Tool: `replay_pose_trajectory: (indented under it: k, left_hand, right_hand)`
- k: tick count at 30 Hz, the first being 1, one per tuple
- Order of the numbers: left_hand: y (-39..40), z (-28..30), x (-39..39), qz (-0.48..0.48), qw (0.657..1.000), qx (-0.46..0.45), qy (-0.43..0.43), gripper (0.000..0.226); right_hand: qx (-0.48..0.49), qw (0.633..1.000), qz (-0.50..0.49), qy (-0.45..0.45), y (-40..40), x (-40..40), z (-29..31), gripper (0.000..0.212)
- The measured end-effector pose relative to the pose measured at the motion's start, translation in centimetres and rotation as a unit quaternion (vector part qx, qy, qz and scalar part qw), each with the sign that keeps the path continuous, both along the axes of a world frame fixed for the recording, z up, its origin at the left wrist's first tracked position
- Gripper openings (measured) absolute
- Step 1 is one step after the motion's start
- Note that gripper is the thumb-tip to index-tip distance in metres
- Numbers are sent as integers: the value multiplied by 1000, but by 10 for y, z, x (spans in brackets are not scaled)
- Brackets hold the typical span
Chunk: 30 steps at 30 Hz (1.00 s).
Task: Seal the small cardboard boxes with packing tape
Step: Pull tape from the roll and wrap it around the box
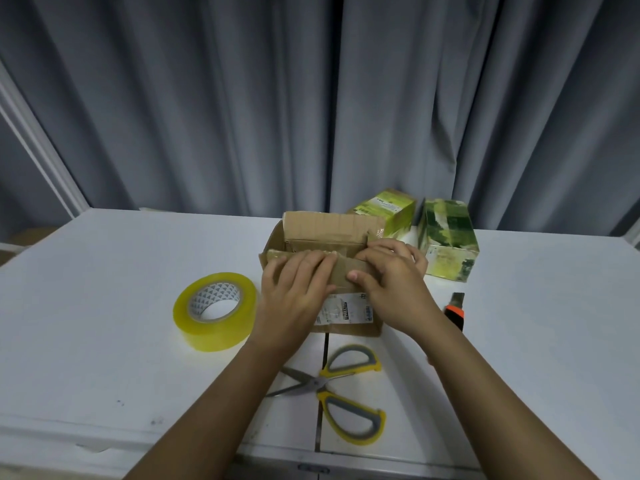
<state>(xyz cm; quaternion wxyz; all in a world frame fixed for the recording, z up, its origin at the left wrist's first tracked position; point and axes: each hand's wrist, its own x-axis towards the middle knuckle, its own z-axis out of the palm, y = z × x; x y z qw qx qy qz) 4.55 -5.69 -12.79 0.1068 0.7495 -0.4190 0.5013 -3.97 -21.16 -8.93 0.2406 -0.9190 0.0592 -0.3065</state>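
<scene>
A grey curtain (311, 98) hangs behind the white bench (104, 271). Under both hands sits the brown cardboard box (343, 317), far flap up. The left hand (294, 289) lies flat, fingers straight, pressing the near flap; the right hand (391, 278) presses beside it, fingers loosely bent. 2 green boxes (450, 244) stand beyond the right hand. The tape roll (214, 313) lies left of the left hand, scissors (343, 396) nearer the person, a cutter (455, 311) right.

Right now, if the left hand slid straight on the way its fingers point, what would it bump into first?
Probably the upright far flap of the brown cardboard box. The left hand lies flat on the near flap, its fingers pointing away and slightly right across the open gap; depth is hard to judge.
</scene>
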Motion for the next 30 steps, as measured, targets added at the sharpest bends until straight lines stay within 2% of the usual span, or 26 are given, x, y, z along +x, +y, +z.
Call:
replay_pose_trajectory:
  k: [6,10,13,16,22,28,30]
  left_hand:
    - [1,15,-5,13,999,33,22,38]
    - [2,31,-7,23,996,45,68,36]
    - [6,39,-8,9,992,21,124,31]
    - [13,44,-8,-59,976,-21,208,24]
    - [23,50,1,-141,944,-47,294,16]
    - [29,52,5,-138,882,-158,423,20]
    - [32,54,2,-140,885,-169,411,23]
  right_hand:
    - [-15,1000,10,-17,1,-5,0,9]
    - [-53,998,10,-29,5,-9,1,7]
    - [-99,994,-10,-55,9,-11,1,9]
    - [-91,994,-17,-61,11,-11,1,11]
    - [-90,994,-18,-57,9,-11,0,9]
    - [-77,996,-21,-48,8,-11,-2,11]
    - [-61,997,-17,-46,9,-11,-2,12]
